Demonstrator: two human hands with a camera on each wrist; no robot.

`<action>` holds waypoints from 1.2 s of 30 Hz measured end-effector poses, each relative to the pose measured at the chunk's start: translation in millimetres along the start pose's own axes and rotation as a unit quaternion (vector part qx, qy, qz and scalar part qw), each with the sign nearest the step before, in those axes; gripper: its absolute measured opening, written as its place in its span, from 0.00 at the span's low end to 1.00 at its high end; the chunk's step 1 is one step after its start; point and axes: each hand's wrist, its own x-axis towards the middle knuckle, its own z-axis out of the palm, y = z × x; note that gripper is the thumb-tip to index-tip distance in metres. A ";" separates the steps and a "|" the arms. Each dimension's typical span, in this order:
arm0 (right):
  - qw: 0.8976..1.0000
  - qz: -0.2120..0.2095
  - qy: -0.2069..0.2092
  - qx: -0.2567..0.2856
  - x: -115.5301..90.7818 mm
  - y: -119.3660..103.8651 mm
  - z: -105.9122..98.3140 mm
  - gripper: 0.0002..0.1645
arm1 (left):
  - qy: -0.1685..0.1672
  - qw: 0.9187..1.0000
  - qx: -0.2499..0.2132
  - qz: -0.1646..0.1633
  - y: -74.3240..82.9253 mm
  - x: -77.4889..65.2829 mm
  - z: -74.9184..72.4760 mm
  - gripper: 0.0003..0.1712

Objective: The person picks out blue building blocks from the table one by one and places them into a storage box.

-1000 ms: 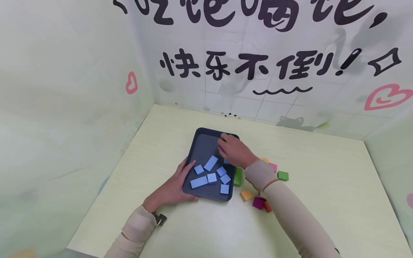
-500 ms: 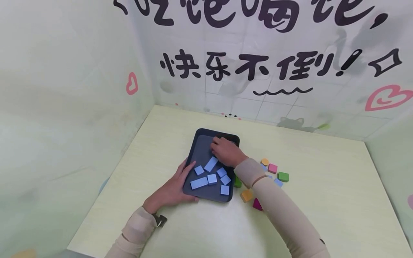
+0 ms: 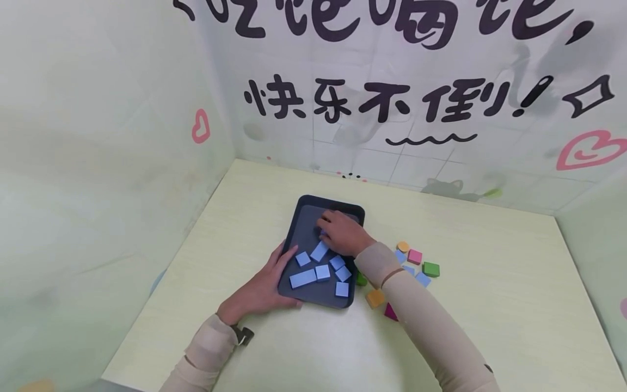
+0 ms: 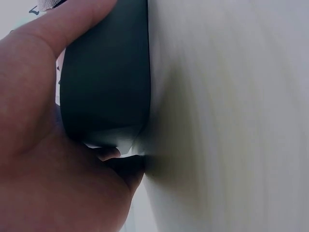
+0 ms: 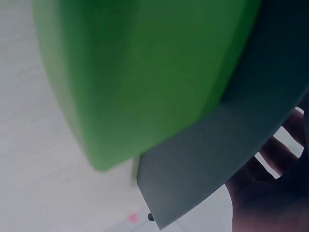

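My left hand (image 3: 262,286) holds the left side of a dark grey tray (image 3: 306,220), thumb over its rim. In the left wrist view, the fingers (image 4: 128,169) reach round beneath the tray's corner (image 4: 106,77). My right hand (image 3: 345,233) is low over the upper part of the tray, fingers curled down around a blue block (image 3: 323,233) that is mostly hidden. Lower in the tray lie several more blue blocks, among them a long one (image 3: 303,279), a slanted one (image 3: 320,251) and a small cube (image 3: 342,289).
A green block (image 5: 159,72) stands against the tray's right outer wall. On the table (image 3: 490,305) to the right lie an orange block (image 3: 375,298), a magenta block (image 3: 391,312), a pink block (image 3: 415,256), a small green block (image 3: 431,269) and several blue ones (image 3: 423,279). Printed walls stand behind.
My right hand has moved left, from the tray's right edge further over its middle. Blue blocks on the table have come into view beside the forearm. My left hand and the tray stay put.
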 end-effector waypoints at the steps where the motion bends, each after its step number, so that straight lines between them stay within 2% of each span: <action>1: 1.000 0.001 0.000 0.001 -1.1 0.2 -0.4 0.19 | 0.002 1.000 0.000 0.002 0.4 -0.2 -0.1 0.72; 4: 1.000 0.006 0.000 0.005 -4.4 0.1 -2.9 0.20 | 0.006 1.000 0.000 0.006 1.0 -0.1 0.1 0.72; 9: 0.999 0.008 0.031 0.021 -14.1 -1.2 -11.6 0.18 | 0.006 1.000 0.003 0.008 0.0 0.2 0.7 0.71; 16: 0.998 0.016 0.061 0.027 -38.7 5.9 -23.7 0.19 | 0.000 1.000 0.003 0.000 -2.1 0.7 1.9 0.72; 22: 0.995 0.045 0.078 0.032 -69.0 20.6 -24.2 0.19 | -0.001 1.000 -0.003 -0.004 -1.7 1.3 2.0 0.72; 28: 0.992 0.090 0.075 0.050 -103.2 33.0 -16.6 0.19 | 0.000 1.000 -0.008 -0.002 -2.9 1.8 2.4 0.72; 36: 0.987 0.110 0.098 0.064 -157.4 41.4 -7.0 0.17 | 0.002 1.000 -0.007 -0.002 -2.0 1.1 1.8 0.72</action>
